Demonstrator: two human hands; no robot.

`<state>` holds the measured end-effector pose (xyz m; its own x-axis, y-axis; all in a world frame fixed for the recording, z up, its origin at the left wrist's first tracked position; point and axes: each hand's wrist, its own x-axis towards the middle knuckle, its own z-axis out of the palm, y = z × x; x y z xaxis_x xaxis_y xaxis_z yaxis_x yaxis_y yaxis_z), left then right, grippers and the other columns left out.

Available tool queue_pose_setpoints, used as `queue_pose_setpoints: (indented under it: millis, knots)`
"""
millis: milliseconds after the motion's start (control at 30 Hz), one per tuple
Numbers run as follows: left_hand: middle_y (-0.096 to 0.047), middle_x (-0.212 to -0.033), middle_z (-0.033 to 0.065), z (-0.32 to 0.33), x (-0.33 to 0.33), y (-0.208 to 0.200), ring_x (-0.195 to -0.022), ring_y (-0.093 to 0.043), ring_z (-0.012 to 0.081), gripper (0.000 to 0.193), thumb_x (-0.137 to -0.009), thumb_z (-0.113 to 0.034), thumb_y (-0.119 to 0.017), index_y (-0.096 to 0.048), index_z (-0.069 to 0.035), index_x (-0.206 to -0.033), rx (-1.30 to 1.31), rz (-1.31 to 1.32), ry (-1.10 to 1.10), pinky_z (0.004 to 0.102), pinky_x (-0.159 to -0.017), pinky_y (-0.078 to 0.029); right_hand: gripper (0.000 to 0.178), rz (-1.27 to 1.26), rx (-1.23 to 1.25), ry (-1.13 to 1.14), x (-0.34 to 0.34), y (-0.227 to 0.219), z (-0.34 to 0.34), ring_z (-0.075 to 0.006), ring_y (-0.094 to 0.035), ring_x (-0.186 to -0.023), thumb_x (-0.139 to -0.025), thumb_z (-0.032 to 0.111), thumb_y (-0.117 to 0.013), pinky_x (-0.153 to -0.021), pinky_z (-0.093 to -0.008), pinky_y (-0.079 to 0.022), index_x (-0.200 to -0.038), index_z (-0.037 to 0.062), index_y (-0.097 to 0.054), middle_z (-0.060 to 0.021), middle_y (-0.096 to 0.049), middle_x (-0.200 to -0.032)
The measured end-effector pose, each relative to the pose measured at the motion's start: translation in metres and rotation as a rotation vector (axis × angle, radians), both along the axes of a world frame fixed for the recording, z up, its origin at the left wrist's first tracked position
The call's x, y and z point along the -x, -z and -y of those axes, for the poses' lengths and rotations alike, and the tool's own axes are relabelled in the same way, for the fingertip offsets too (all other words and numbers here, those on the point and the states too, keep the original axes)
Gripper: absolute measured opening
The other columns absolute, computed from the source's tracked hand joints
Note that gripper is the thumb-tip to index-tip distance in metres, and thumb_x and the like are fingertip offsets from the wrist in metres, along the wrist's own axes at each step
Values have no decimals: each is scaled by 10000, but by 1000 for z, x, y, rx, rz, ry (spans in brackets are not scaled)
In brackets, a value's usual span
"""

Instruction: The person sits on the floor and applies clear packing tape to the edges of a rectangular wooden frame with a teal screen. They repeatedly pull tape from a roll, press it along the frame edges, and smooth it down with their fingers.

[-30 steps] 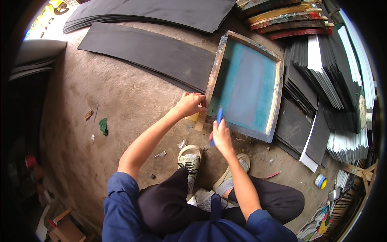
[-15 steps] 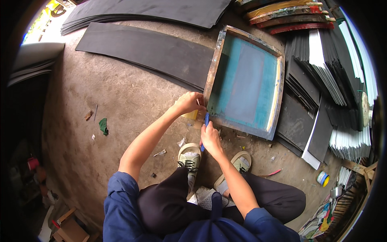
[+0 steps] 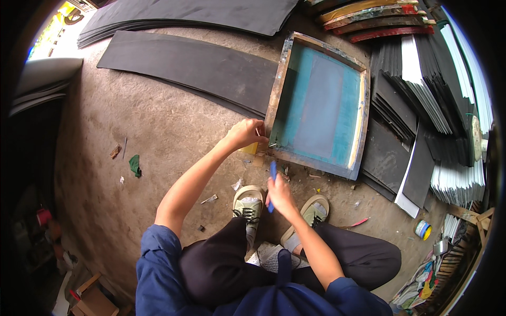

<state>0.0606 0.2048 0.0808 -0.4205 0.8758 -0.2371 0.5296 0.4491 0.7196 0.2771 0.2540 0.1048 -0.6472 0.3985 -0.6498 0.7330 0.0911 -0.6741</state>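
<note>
A silk-screen frame, wooden with teal mesh and a greyish middle band, lies on the floor in front of me. My left hand is at its near left corner, fingers closed in a pinch. A thin pale sliver shows between them, too small to name. My right hand grips a slim blue utility knife, held roughly upright just nearer to me than that corner and apart from the frame. Its blade cannot be made out. Beside my left hand a yellow piece rests on the floor.
Long dark sheets lie beyond and left of the frame. Stacked black and white boards stand at the right, with more wooden frames behind. A small tub, a red stick and a green scrap lie about.
My right hand has drawn the utility knife back toward me, away from the frame's corner. My left hand stays at the corner, still pinched.
</note>
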Motion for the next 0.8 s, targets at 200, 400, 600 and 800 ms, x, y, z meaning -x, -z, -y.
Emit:
queue_pose_setpoints:
  millis: [200,400,600,800]
  knots:
    - [-661,-767,124,23,6,-3,-722,-650,280,429,-812,-462,-631,-618,-34,-825,136,-176,9,374,-668,-515,321,-12,-563,89,3,4,-99,-277,-631,-620,-899,314,-564,-556,-384,-491,-947,19,-447,-152,-615,-710]
    - [-614,-632,164,38,9,-6,-628,-625,323,491,-854,-513,-532,-631,-33,-817,85,-204,45,405,-628,-503,416,26,-585,-19,-15,19,-136,-402,-603,-870,-762,153,-724,-727,-444,-471,-979,-2,-406,-240,-602,-884]
    - [-563,-554,156,36,7,-20,-564,-587,334,389,-862,-414,-543,-625,-42,-782,36,-240,124,413,-588,-480,469,-57,-609,11,-21,37,-141,-354,-610,-747,-720,180,-774,-679,-413,-472,-962,8,-411,-195,-581,-770]
    - [-552,-545,149,42,11,-30,-533,-571,318,347,-842,-366,-569,-617,-42,-726,-99,-205,154,409,-563,-468,476,31,-465,64,-14,32,-137,-348,-608,-747,-710,183,-780,-681,-411,-471,-957,9,-412,-195,-580,-779]
